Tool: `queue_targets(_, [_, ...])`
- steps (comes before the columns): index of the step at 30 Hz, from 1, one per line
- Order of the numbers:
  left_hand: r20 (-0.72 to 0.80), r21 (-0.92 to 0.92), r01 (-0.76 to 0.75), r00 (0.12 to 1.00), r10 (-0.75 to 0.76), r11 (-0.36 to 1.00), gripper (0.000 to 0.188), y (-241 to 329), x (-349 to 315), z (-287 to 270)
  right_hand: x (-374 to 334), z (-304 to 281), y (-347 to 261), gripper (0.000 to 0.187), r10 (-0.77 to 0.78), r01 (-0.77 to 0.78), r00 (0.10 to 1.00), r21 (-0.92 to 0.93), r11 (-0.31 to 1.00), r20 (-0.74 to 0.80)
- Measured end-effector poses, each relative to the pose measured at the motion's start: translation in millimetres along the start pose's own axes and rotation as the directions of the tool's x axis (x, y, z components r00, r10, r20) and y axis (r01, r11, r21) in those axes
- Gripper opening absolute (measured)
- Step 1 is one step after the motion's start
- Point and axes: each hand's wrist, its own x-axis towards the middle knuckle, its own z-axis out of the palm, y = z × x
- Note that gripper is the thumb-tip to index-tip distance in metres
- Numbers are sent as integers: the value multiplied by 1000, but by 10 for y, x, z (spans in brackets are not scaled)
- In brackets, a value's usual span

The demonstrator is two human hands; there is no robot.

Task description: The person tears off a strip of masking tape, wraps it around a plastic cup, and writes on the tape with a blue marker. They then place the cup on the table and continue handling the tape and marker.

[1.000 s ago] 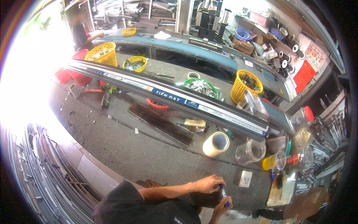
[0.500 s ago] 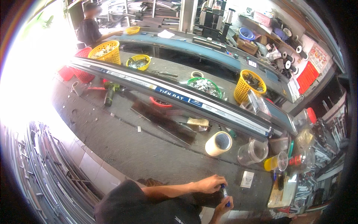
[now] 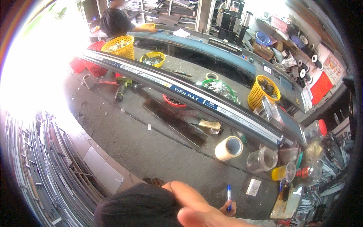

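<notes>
A blue-and-white marker pen [image 3: 229, 196] stands nearly upright in my right hand [image 3: 229, 207], whose fingers are closed round its lower end. Most of that hand is hidden behind my left arm. My left hand [image 3: 196, 218] is raised close to the camera at the lower edge, beside the black sleeve [image 3: 140, 204]. Only part of it shows, and its fingers cannot be made out. To the right of the marker, a small white box [image 3: 253, 187] lies on the grey workbench [image 3: 124, 143].
A large tape roll [image 3: 228, 148] and a clear plastic jar [image 3: 261, 159] stand beyond my hands. A long metal profile [image 3: 189, 94] crosses the bench, with a power drill [image 3: 121, 89] and yellow baskets [image 3: 264, 92] about it. Across the room, a person [image 3: 117, 20] reaches over another bench.
My left hand has come off the marker and moved toward the camera. My right hand still grips the marker. The view has shifted, with the bench appearing further right.
</notes>
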Motion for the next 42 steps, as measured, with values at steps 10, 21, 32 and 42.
queue_targets(10, [-278, -797, 38, 863, -421, 603, 131, -1024, -584, 80, -27, -446, -649, 29, -217, 402, 771, 193, 895, -599])
queue_targets(21, [-219, -870, 173, 704, -676, 462, 97, -1279, -251, 309, -112, -651, -757, 41, -67, 183, 908, 248, 951, -414])
queue_targets(32, [-272, -885, 44, 759, -591, 463, 85, -1468, 158, 569, -121, -648, -748, 44, -71, 188, 914, 262, 947, -399])
queue_targets(42, [-142, -881, 137, 836, -530, 452, 98, -1576, 319, 504, -108, -725, -763, 42, -83, 205, 907, 262, 943, -412])
